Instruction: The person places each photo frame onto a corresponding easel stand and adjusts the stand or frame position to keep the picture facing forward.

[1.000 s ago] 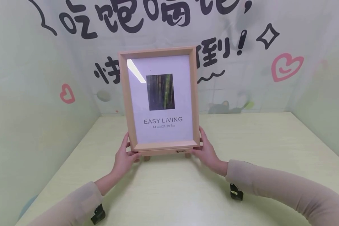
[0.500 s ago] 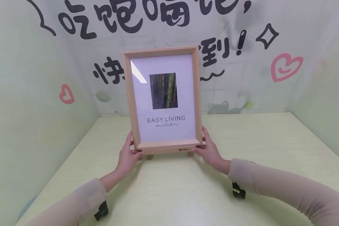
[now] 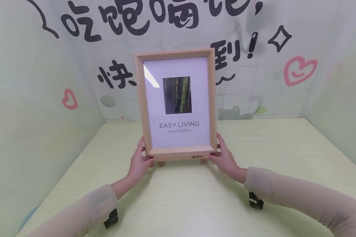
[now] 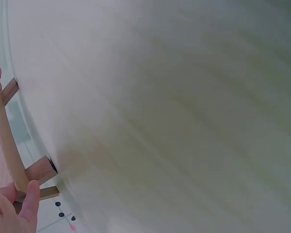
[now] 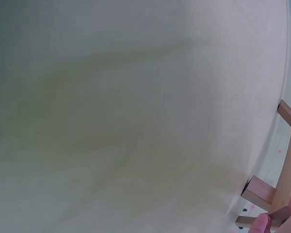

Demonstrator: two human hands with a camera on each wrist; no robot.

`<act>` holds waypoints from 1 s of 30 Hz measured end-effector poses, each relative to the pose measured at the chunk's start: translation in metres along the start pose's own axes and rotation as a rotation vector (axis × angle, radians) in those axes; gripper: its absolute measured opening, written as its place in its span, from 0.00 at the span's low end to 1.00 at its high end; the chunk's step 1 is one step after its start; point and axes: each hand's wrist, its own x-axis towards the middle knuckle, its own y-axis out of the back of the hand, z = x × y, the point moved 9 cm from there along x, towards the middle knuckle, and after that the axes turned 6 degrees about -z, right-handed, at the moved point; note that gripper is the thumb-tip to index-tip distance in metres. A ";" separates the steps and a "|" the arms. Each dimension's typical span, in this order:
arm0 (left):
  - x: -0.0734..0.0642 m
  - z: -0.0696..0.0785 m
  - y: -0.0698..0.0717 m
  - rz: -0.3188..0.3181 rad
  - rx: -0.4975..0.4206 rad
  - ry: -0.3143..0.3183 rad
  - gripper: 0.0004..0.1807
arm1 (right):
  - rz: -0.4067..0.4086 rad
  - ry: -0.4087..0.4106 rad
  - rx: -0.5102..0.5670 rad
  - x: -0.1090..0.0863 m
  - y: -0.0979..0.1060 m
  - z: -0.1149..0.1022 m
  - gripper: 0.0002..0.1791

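A light wooden picture frame [image 3: 153, 115] stands upright, leaning back on a small wooden easel [image 3: 178, 157]. Behind its glass are a bamboo picture and the words EASY LIVING. My left hand [image 3: 140, 164] grips the lower left corner, thumb on the end of the easel's ledge and fingers up along the frame's side. At the opposite corner my right hand [image 3: 226, 163] holds the ledge the same way. The left wrist view shows the easel's leg [image 4: 39, 170] close to the tabletop; the right wrist view shows another leg [image 5: 259, 191]. Most fingers are hidden behind the frame.
The pale wood-grain table [image 3: 284, 148] spreads out around the easel. A printed back wall [image 3: 255, 98] with black lettering and pink hearts rises behind it, and side walls flank the table. Black wrist mounts [image 3: 256, 200] hang under both sleeves.
Both hands have moved to the right together, carrying the easel and picture frame along. Their grip looks the same throughout.
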 end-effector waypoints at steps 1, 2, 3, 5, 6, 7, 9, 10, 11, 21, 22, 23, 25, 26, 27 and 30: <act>0.000 0.001 -0.001 -0.001 0.001 -0.003 0.54 | 0.002 -0.004 -0.003 -0.001 0.001 0.000 0.52; 0.001 0.002 -0.003 -0.001 0.003 -0.003 0.54 | 0.004 -0.006 -0.006 -0.001 0.003 0.000 0.52; 0.001 0.002 -0.004 -0.003 0.005 -0.002 0.54 | 0.006 -0.010 -0.010 -0.002 0.004 0.001 0.52; 0.002 0.003 -0.007 -0.005 0.008 0.002 0.54 | 0.010 -0.012 -0.014 -0.003 0.007 0.001 0.52; 0.002 0.003 -0.008 -0.006 0.009 0.000 0.54 | 0.013 -0.013 -0.018 -0.003 0.009 0.001 0.52; 0.002 0.003 -0.009 -0.006 0.010 -0.001 0.54 | 0.015 -0.015 -0.021 -0.004 0.010 0.001 0.52; 0.003 0.005 -0.011 -0.004 0.010 -0.004 0.54 | 0.022 -0.017 -0.028 -0.004 0.013 0.002 0.52; 0.003 0.006 -0.013 -0.002 0.007 -0.011 0.54 | 0.025 -0.019 -0.033 -0.005 0.015 0.003 0.52; 0.003 0.006 -0.014 0.000 0.004 -0.016 0.54 | 0.026 -0.019 -0.033 -0.005 0.016 0.004 0.52; 0.005 0.012 -0.026 0.001 0.004 -0.035 0.54 | 0.010 -0.028 -0.028 -0.012 0.027 0.009 0.53; 0.006 0.012 -0.028 -0.002 0.005 -0.036 0.54 | 0.012 -0.029 -0.029 -0.013 0.029 0.009 0.53; 0.006 0.013 -0.029 -0.004 0.007 -0.036 0.54 | 0.014 -0.028 -0.030 -0.013 0.030 0.009 0.53; 0.007 0.014 -0.032 -0.005 0.009 -0.038 0.54 | 0.017 -0.025 -0.027 -0.014 0.032 0.009 0.53; 0.008 0.014 -0.033 -0.003 0.010 -0.037 0.54 | 0.018 -0.022 -0.026 -0.015 0.034 0.009 0.53; 0.008 0.015 -0.034 -0.002 0.011 -0.039 0.54 | 0.018 -0.019 -0.023 -0.015 0.034 0.008 0.53; 0.008 0.016 -0.037 -0.002 0.014 -0.037 0.54 | 0.022 -0.020 -0.027 -0.016 0.037 0.008 0.53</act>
